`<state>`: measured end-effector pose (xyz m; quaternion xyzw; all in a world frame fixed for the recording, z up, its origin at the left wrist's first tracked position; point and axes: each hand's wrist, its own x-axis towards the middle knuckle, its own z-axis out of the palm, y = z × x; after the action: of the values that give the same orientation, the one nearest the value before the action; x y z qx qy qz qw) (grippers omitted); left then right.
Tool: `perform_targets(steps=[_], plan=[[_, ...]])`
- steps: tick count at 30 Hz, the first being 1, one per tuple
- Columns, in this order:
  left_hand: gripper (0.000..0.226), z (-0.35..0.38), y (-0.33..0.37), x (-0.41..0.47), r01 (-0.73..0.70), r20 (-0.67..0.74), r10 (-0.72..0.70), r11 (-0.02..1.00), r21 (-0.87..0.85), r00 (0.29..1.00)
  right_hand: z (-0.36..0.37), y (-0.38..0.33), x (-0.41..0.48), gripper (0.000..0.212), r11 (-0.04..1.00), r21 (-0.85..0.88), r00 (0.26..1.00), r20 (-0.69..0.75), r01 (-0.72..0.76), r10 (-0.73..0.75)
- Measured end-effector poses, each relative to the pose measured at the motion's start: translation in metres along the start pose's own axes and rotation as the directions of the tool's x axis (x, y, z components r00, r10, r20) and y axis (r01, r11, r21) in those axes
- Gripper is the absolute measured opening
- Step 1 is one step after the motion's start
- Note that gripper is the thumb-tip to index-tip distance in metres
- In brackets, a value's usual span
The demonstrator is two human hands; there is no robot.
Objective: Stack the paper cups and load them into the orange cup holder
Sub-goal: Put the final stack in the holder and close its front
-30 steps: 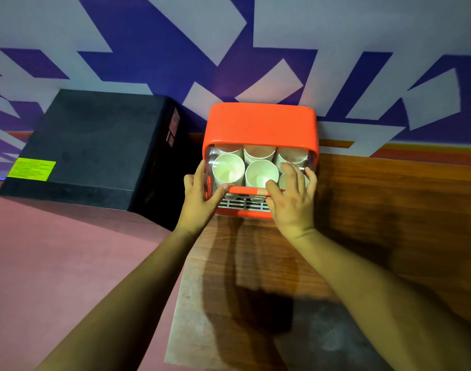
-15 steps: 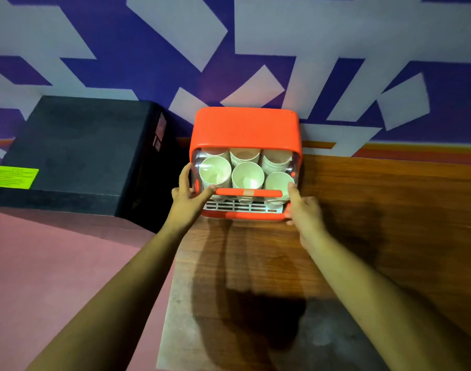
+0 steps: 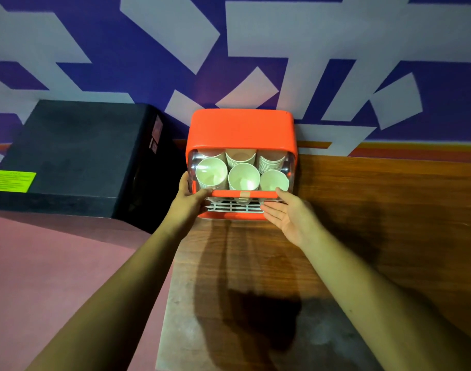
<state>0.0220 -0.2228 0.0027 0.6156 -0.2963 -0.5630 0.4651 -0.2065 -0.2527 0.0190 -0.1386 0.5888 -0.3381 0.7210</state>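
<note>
Paper cups (image 3: 242, 178) stacked in orange cup holder (image 3: 241, 129); right hand (image 3: 290, 218) just released, fingers straight; left hand (image 3: 187, 202) seems gripping corner; loading looks done.

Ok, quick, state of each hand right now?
Left hand: grips the left front corner of the orange cup holder, thumb across its front.
Right hand: open, palm up, straight fingers at the holder's lower front, holding nothing.

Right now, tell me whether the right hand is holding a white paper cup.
No: the right hand lies open, palm up, by the orange plastic cup holder, holding nothing.
</note>
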Motion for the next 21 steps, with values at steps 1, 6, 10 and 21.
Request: perform_targets(steps=[1,6,10,21], plan=[[0.048,-0.001,0.0,0.0,0.01,0.007,-0.01,1.0,-0.012,1.0,0.0,0.001,-0.001,0.053,0.999,0.028,0.999,0.017,-0.028,0.027],[0.047,0.003,0.004,-0.003,0.026,-0.015,-0.026,0.999,-0.028,1.0,0.011,0.006,-0.002,0.072,0.914,0.337,0.968,0.179,-0.227,0.175],[0.046,0.003,0.008,-0.004,0.031,-0.01,-0.032,0.998,-0.047,0.999,0.026,0.007,0.0,0.06,0.869,0.44,0.965,0.221,-0.225,0.138],[0.04,0.006,0.008,-0.008,-0.017,-0.023,0.017,0.999,-0.032,1.0,0.032,0.005,0.004,0.017,0.889,0.415,0.972,0.206,-0.195,0.117]])
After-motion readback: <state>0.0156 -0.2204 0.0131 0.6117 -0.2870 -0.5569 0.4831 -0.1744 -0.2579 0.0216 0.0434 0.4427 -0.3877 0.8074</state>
